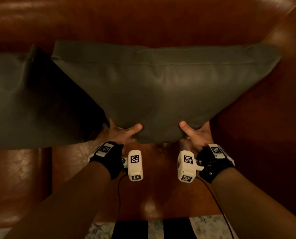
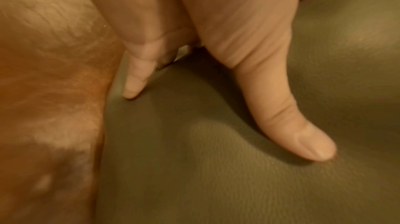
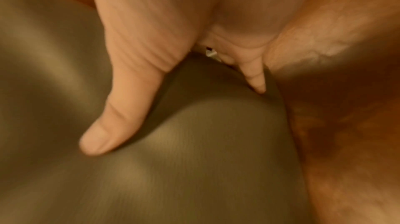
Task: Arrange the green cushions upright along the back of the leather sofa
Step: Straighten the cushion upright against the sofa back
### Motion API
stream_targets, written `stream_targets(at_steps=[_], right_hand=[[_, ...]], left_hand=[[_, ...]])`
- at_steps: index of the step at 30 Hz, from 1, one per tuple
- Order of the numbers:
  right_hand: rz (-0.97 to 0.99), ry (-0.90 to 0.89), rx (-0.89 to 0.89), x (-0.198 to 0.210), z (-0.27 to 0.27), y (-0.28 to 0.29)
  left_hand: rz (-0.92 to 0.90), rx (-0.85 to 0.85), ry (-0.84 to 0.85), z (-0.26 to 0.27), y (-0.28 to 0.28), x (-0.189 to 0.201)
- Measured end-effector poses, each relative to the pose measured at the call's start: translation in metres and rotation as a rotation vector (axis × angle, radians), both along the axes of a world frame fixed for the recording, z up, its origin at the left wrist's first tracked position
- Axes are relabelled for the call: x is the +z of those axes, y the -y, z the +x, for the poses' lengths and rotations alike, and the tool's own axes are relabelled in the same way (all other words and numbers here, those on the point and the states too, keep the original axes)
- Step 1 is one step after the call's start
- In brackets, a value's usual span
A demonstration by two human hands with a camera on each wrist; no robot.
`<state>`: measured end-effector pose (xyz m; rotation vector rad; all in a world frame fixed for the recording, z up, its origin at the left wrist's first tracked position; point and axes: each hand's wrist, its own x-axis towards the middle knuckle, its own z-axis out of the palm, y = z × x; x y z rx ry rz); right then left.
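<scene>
The person is gripping one green cushion (image 1: 161, 94) by its near edge with both hands, and the hold looks chosen to steer a wide, floppy thing evenly. The left hand (image 1: 121, 133) is pinching the edge near its left corner, thumb lying flat on the cushion's upper face and the other fingers tucked out of sight beneath it; in the left wrist view the thumb (image 2: 288, 113) is pressing a shallow dent into the fabric. The right hand (image 1: 197, 135) is mirroring this near the right corner, its thumb (image 3: 121, 113) on top and its remaining fingers hidden under the cushion.

Beyond the thumbs the cushion is spreading away toward the sofa's backrest (image 1: 143, 23), its far seam lying close against the brown leather, probably so that it can be tipped up to lean there. The near edge, between the two hands, is hovering over the seat (image 1: 161, 187) rather than resting on it, as far as the head view shows.

A second green cushion (image 1: 22, 100) is sitting just beyond the left hand's fingers, close beside the held one; whether they are touching cannot be told. It appears already propped at the back, which suggests the held cushion is meant for the place next to it.
</scene>
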<state>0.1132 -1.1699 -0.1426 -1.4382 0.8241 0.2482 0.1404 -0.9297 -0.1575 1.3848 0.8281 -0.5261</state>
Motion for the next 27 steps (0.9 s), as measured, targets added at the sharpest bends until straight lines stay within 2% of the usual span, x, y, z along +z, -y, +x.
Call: stream_targets(at_steps=[3,8,10,11,13,16,21,23,27], right_hand=[[0.006,0.034,-0.008,0.006,-0.006,-0.002],[-0.038,0.101,0.027,0.004,-0.001,0.007],[-0.041,0.121,0.072,0.0,0.01,0.01],[-0.043,0.12,0.094,-0.003,0.014,0.01],[-0.053,0.136,0.135,-0.006,0.017,0.011],[-0.09,0.137,0.156,0.009,0.013,0.016],[-0.215,0.273,0.094,0.044,0.024,0.03],[-0.255,0.319,0.104,0.051,0.04,0.027],[-0.309,0.305,0.084,0.049,0.073,0.016]], left_hand=[[-0.016,0.017,0.045,-0.007,0.004,0.01],[-0.079,0.031,-0.09,-0.002,0.01,0.008],[-0.068,-0.064,-0.12,0.011,0.003,-0.006],[-0.053,-0.079,-0.116,0.014,-0.008,-0.03],[-0.007,-0.062,-0.068,0.011,-0.016,-0.044],[0.098,-0.052,0.086,0.005,-0.004,0.014],[0.241,0.012,0.45,0.019,-0.017,0.054],[0.254,0.005,0.509,0.033,-0.013,0.06],[0.243,0.003,0.49,0.062,0.005,0.062]])
